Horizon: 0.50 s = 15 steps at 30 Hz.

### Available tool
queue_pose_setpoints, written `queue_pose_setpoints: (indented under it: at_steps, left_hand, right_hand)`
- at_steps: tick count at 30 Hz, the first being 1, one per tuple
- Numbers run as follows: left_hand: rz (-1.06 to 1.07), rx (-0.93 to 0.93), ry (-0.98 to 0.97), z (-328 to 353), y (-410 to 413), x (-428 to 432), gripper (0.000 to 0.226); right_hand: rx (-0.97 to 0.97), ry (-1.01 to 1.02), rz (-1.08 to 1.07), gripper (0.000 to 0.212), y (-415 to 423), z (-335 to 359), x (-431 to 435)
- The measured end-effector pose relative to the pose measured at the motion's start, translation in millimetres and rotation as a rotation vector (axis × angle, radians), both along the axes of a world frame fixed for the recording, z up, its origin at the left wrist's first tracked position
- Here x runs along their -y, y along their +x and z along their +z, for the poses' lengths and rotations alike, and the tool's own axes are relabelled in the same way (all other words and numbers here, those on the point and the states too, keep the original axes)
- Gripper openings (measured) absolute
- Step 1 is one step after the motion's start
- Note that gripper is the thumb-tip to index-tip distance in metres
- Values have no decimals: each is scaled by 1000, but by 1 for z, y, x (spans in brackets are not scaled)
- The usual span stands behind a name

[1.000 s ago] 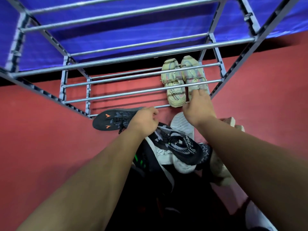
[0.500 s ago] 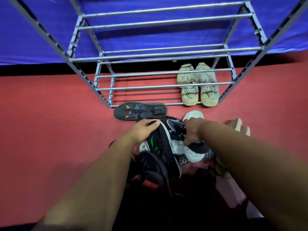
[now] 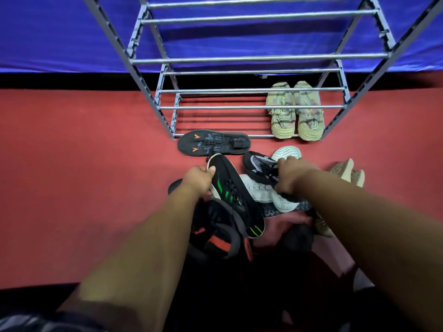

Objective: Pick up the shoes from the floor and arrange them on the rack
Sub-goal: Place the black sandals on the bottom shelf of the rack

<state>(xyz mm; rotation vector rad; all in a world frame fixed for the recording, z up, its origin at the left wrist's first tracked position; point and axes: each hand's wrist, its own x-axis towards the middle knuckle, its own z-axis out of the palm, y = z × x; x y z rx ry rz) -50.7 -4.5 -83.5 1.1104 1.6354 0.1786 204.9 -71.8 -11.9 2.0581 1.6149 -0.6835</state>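
A grey metal shoe rack (image 3: pixel 251 107) stands on the red floor against a blue cloth. A pale yellow pair of shoes (image 3: pixel 296 111) sits on its lowest shelf at the right. In front of the rack lies a pile of shoes. My left hand (image 3: pixel 199 179) grips the heel end of a black shoe with green stripes (image 3: pixel 236 197). My right hand (image 3: pixel 291 174) grips a black and grey mesh shoe (image 3: pixel 260 166) that lies over a white shoe (image 3: pixel 282 202).
A black shoe with orange marks (image 3: pixel 213 143) lies on its own by the rack's front left foot. A tan shoe (image 3: pixel 346 172) lies right of the pile, a black and red shoe (image 3: pixel 215 233) at its near side. The rack's upper shelves hold nothing.
My right hand left the yellow shoes on the rack and came back to the pile, taking hold of the mesh shoe. My left hand moved from the orange-marked shoe to the green-striped one.
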Motion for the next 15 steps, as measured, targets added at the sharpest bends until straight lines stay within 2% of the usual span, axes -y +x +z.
queue_pose_setpoints:
  at_steps: [3, 6, 9, 12, 15]
  left_hand:
    - [25, 75, -86, 4, 0, 7, 11]
    - [37, 159, -170, 18, 1, 13, 14]
    - [13, 180, -131, 25, 3, 14, 11]
    - [52, 238, -36, 26, 6, 14, 12]
    - [121, 320, -21, 28, 5, 15, 6]
  right_hand:
    - [2, 116, 72, 63, -11, -1, 6]
    - [-101, 215, 122, 51, -25, -3, 10]
    - [-224, 196, 167, 48, -43, -8, 18]
    - [-302, 118, 126, 61, -51, -16, 25]
    - [-379, 149, 38, 77, -51, -18, 26]
